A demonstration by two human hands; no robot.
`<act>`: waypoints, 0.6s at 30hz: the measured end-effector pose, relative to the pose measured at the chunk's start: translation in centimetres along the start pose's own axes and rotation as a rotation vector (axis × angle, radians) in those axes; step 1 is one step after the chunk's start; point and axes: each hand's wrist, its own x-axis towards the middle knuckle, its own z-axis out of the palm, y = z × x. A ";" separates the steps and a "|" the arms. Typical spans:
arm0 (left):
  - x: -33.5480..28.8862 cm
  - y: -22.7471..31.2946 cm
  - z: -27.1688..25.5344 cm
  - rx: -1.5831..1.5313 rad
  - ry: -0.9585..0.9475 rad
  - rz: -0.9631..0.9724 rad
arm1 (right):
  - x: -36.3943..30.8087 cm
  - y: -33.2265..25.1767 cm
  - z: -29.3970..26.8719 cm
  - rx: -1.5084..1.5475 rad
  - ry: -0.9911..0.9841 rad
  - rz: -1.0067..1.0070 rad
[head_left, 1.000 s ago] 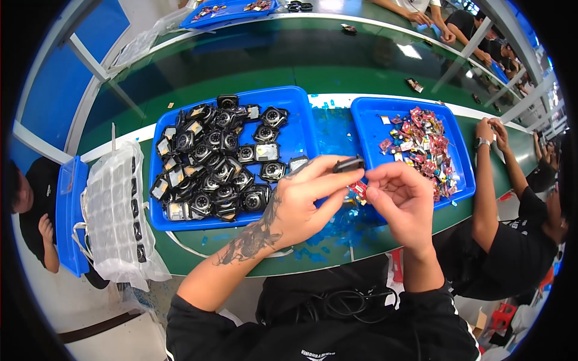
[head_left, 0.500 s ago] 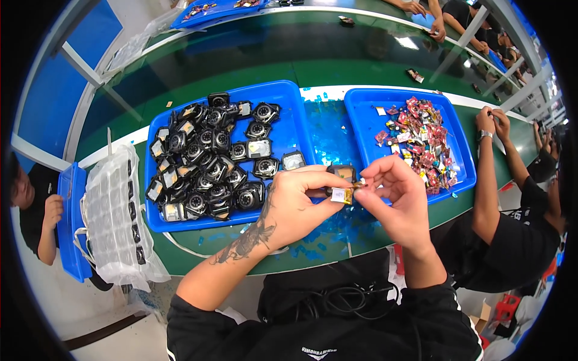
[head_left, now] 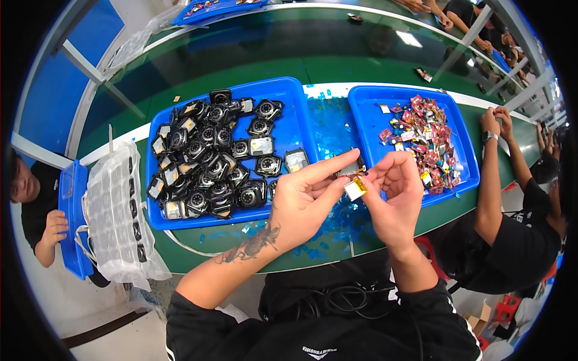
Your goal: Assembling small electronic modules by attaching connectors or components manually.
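Note:
Over the gap between two trays, my hands meet at their fingertips. My left hand [head_left: 304,201] is closed, thumb and fingers around a dark smartwatch case [head_left: 345,171] that is mostly hidden behind them. My right hand [head_left: 394,195] pinches at a small flat battery [head_left: 354,189], silvery white with a yellow taped edge, which sits between the two thumbs. A thin dark strip shows at the battery's upper end; whether it still joins the case I cannot tell.
The left blue tray [head_left: 304,114] holds a heap of black watch cases [head_left: 211,144]. Loose batteries and small red boards [head_left: 424,141] fill part of the right blue tray [head_left: 373,99]. Blue film scraps [head_left: 331,132] litter the bench between them. Co-workers' arms [head_left: 490,174] are at right.
The battery has moved slightly right and up, and tilted, now lying by my right thumb. The case has turned and is more hidden. My left index finger has straightened.

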 end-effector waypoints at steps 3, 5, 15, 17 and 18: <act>-0.1 -0.3 0.0 0.000 0.014 0.040 | 0.1 0.0 0.1 -0.038 -0.022 -0.011; 0.2 -0.4 0.0 -0.078 0.011 0.065 | 0.4 -0.3 -0.2 -0.025 -0.039 0.014; -0.1 -0.3 0.3 -0.094 0.007 0.070 | 1.7 -1.3 -1.0 -0.166 -0.192 0.071; -0.3 0.4 0.7 -0.095 0.093 0.031 | 1.4 -1.2 -0.4 -0.082 -0.196 0.125; -0.2 0.2 0.4 -0.101 0.096 0.035 | 1.3 -1.2 -0.1 0.006 -0.197 0.180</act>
